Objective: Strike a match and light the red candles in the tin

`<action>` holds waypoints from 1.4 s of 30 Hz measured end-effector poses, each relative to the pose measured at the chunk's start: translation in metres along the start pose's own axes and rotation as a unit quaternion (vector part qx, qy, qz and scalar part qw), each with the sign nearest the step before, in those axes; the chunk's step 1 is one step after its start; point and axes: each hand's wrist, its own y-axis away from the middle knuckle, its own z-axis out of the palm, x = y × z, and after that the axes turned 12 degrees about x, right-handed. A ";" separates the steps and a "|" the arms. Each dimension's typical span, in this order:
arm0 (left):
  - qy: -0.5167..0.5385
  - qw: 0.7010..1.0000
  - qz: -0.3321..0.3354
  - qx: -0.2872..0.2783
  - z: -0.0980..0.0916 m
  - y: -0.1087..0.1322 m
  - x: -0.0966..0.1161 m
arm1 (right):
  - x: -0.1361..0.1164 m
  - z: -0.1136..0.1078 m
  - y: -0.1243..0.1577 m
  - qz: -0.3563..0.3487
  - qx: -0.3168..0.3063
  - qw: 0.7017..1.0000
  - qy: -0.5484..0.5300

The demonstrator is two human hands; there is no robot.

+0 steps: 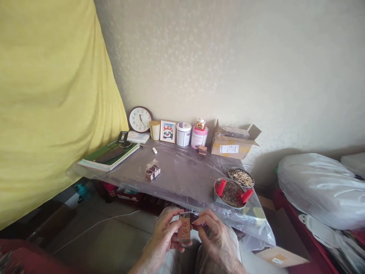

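Note:
My left hand [167,236] grips a matchbox [184,231] with red characters on its front, held upright over my lap. The tray of the box is slid out a little at the top, and pale match ends show in the gap. Just right of the box is my right hand [214,235], thumb and index finger pinched together. Whatever they hold, if anything, is too small to make out. On the table beyond, a metal bowl [228,193] holds dark grainy stuff and two red candles [220,187]. Behind it a round dish [241,177] is heaped with loose matches.
A plastic-covered table [182,169] bears a wrapped pack of matchboxes [153,171], a single matchbox [202,150], a cardboard box [232,146], a clock [140,119], tins and books [111,155]. A white cable [97,225] crosses the floor. White bags [319,186] lie at right.

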 end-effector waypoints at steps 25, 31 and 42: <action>0.079 0.985 0.036 -0.149 -0.002 0.001 0.000 | 0.013 0.008 0.020 0.138 -0.078 0.965 -0.208; 0.048 0.984 0.068 -0.156 -0.004 -0.002 -0.007 | 0.014 0.009 0.023 0.149 -0.072 0.963 -0.211; -0.007 0.981 0.092 -0.173 -0.005 0.000 -0.003 | 0.017 0.016 0.029 0.153 -0.021 0.967 -0.201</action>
